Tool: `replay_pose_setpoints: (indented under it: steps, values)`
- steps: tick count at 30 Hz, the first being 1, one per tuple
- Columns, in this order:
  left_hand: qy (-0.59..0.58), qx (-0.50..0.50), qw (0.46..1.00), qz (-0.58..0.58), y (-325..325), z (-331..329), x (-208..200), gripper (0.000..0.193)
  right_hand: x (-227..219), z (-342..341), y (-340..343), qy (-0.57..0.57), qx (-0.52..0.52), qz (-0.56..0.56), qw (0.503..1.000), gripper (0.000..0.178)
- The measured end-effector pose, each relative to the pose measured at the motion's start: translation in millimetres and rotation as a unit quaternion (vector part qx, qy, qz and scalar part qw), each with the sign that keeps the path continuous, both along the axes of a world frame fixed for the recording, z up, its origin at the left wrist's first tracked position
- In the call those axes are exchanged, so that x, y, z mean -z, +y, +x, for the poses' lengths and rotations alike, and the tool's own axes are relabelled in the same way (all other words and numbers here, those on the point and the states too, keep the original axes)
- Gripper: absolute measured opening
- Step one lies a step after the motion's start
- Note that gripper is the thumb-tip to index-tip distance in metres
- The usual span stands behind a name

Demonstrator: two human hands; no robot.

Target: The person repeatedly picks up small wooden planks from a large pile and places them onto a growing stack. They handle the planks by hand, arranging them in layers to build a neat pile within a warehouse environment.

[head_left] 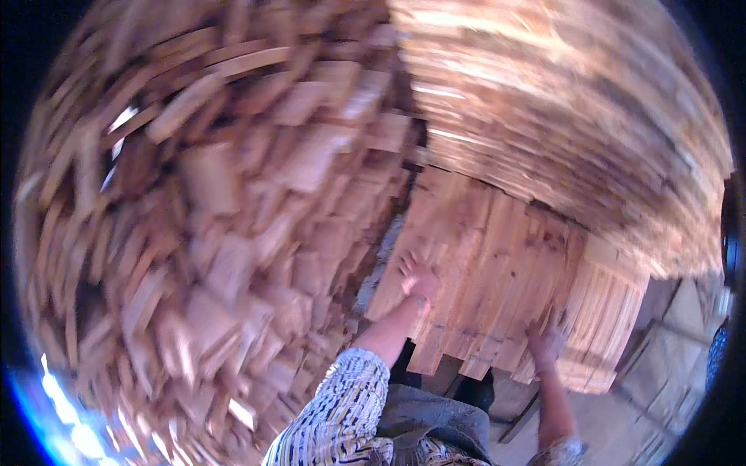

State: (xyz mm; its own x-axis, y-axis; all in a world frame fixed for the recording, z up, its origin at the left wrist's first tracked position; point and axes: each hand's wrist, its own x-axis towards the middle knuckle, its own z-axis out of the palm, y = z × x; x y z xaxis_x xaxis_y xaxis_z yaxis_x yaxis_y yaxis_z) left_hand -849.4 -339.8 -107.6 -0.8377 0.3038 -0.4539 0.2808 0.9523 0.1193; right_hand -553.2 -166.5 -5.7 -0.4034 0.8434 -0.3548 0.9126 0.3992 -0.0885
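Observation:
In front of me lies a layer of reddish-brown wooden boards [497,264], set side by side and running away from me. My left hand [418,278] is over the left boards with its fingers spread, holding nothing. Whether it rests on the wood or hovers just above I cannot tell. At the right part of the boards is my right hand [548,340], its fingers stretched forward over the near ends and smeared by motion. No thing shows in its grasp. Next to it, on the right, sits a stack of paler boards [610,326].
A large heap of loose wood offcuts [233,202] rises along my left. Beyond the boards stands a tall stack of sawn lumber [559,116], reaching to the right. Pale slabs [676,349] lie on the floor at the far right.

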Motion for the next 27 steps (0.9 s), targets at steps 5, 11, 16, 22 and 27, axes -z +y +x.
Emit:
replay_pose_setpoints:
  steps: [5, 11, 16, 22, 27]
  values:
    - [-0.276, -0.252, 0.888, 0.268, -99, 139, -140, 0.063, -43, 32, -126, 0.138, -0.133, -0.422, 0.886, 0.053]
    - [-0.124, -0.304, 0.916, 0.229, -271, 302, -183, 0.051, -93, 60, -194, 0.068, -0.490, -0.432, 0.754, 0.065]
    - [-0.046, -0.532, 0.787, 0.309, -308, 354, -275, 0.053, -167, 57, -157, -0.116, -0.523, -0.360, 0.764, 0.068]
    - [0.193, -0.550, 0.654, 0.482, -362, 331, -324, 0.055, -136, 51, -159, -0.190, -0.589, -0.343, 0.707, 0.069]
    - [0.476, -0.619, 0.503, 0.369, -525, 317, -360, 0.070, -163, -3, -287, -0.034, -0.656, -0.341, 0.672, 0.070]
